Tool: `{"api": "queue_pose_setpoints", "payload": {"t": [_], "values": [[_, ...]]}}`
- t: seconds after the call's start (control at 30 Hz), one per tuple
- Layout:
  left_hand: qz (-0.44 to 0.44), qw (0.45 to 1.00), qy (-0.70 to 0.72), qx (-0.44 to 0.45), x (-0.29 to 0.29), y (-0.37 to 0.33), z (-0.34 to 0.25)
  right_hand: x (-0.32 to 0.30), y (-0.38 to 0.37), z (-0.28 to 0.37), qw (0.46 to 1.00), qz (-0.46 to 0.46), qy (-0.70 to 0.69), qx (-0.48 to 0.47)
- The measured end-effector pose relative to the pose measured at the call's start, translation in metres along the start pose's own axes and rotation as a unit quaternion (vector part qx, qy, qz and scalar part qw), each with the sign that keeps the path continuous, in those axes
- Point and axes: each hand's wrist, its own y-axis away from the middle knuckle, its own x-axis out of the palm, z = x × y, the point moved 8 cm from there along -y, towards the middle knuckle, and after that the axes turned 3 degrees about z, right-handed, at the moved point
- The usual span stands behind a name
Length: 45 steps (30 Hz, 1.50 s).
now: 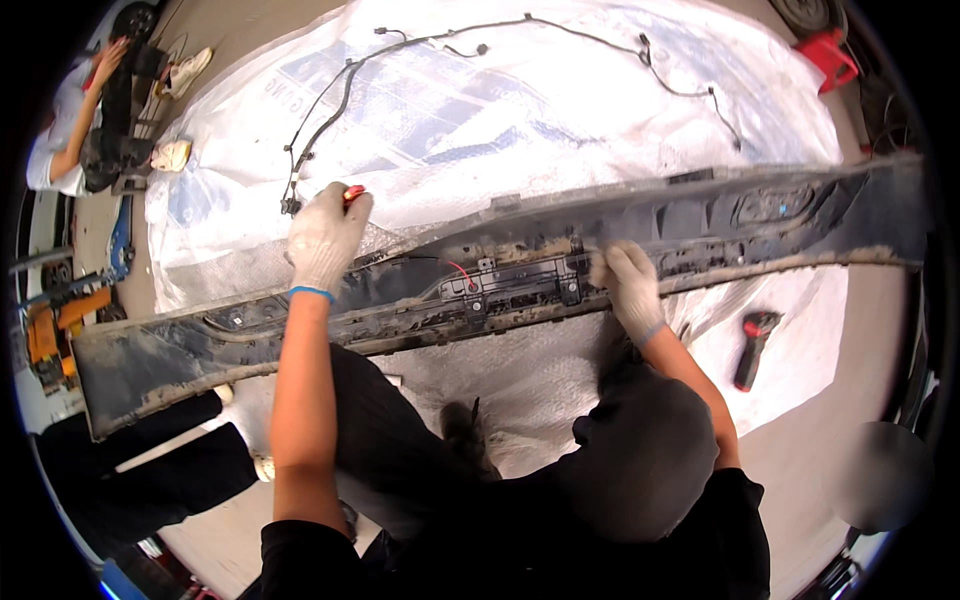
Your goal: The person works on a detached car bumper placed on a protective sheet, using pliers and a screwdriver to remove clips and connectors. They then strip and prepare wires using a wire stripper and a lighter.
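A long, dirty black plastic car panel, likely a bumper part, stretches across in front of me. My left hand, in a pale knit glove, is raised over its left half. It is closed round a small red-handled tool, mostly hidden by the fingers. My right hand, gloved too, is at the panel's middle, beside a black slotted bracket. Its fingers are curled together at the bracket's right end; what they hold, if anything, is hidden. A short red wire runs to the bracket's left end.
Beyond the panel, a black wiring harness with connectors lies on white plastic sheeting. A red-and-black power tool rests at right. A red container stands far right. One person sits far left; another's dark-trousered legs show lower left.
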Motion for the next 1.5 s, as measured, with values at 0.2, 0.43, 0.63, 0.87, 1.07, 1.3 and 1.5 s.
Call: {"api": "queue_pose_setpoints", "payload": {"t": [0.2, 0.43, 0.63, 0.87, 1.07, 1.3, 1.5], "values": [[0.107, 0.994, 0.038, -0.001, 0.062, 0.010, -0.013, 0.052, -0.031, -0.054, 0.998, 0.011, 0.005, 0.064], [0.145, 0.988, 0.059, 0.002, 0.066, 0.008, -0.016, 0.079, -0.039, -0.085, 0.995, -0.007, 0.041, 0.088], [0.155, 0.984, 0.083, 0.002, 0.072, 0.005, -0.010, 0.086, -0.038, -0.089, 0.993, -0.033, 0.066, 0.090], [0.146, 0.985, 0.086, 0.012, 0.070, 0.005, -0.009, 0.088, -0.040, -0.090, 0.994, -0.020, 0.066, 0.090], [0.164, 0.982, 0.093, 0.002, 0.070, 0.005, -0.011, 0.089, -0.042, -0.091, 0.993, -0.027, 0.071, 0.087], [0.167, 0.981, 0.095, 0.000, 0.070, 0.005, -0.011, 0.088, -0.044, -0.095, 0.992, -0.029, 0.086, 0.093], [0.164, 0.982, 0.098, 0.008, 0.069, 0.003, -0.011, 0.087, -0.044, -0.097, 0.992, -0.031, 0.079, 0.094]]}}
